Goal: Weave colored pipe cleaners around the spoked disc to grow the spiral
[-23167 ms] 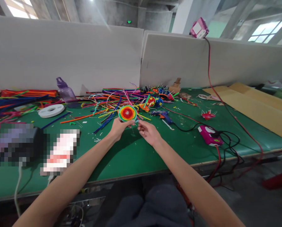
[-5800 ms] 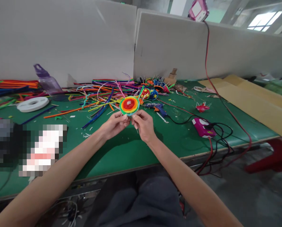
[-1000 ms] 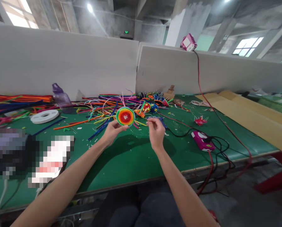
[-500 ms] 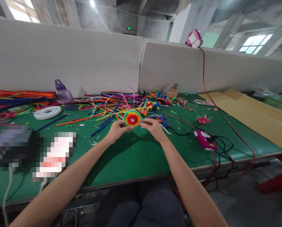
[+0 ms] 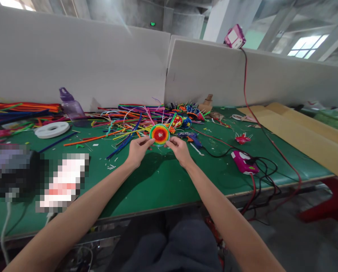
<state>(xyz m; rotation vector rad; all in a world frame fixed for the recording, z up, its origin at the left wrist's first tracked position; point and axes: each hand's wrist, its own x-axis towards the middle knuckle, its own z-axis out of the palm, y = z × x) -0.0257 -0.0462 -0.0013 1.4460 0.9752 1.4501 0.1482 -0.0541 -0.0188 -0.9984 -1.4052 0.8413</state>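
Observation:
A round disc [image 5: 160,135] with rings of green, yellow, orange and red is held up above the green table [image 5: 157,189]. My left hand [image 5: 139,150] pinches its lower left edge, and my right hand [image 5: 179,149] pinches the lower right edge. White thin stems stick up behind the disc. Just beyond it lie coloured pipe cleaners [image 5: 129,122] in a loose heap. A blue glue gun [image 5: 194,139] rests to the right of my right hand, near a red ball and a blue ball [image 5: 187,122] with yellow stars.
A purple bottle [image 5: 72,109] and a white reel [image 5: 52,129] stand at the left. Blurred items lie at the front left. Toward the right are a magenta power box [image 5: 244,162] with cables, a small red piece [image 5: 243,139] and brown cardboard [image 5: 293,132].
The view has tilted down slightly, so the table items sit higher. My left thumb has shifted up onto the disc's lower left, and the disc faces the camera a little more squarely.

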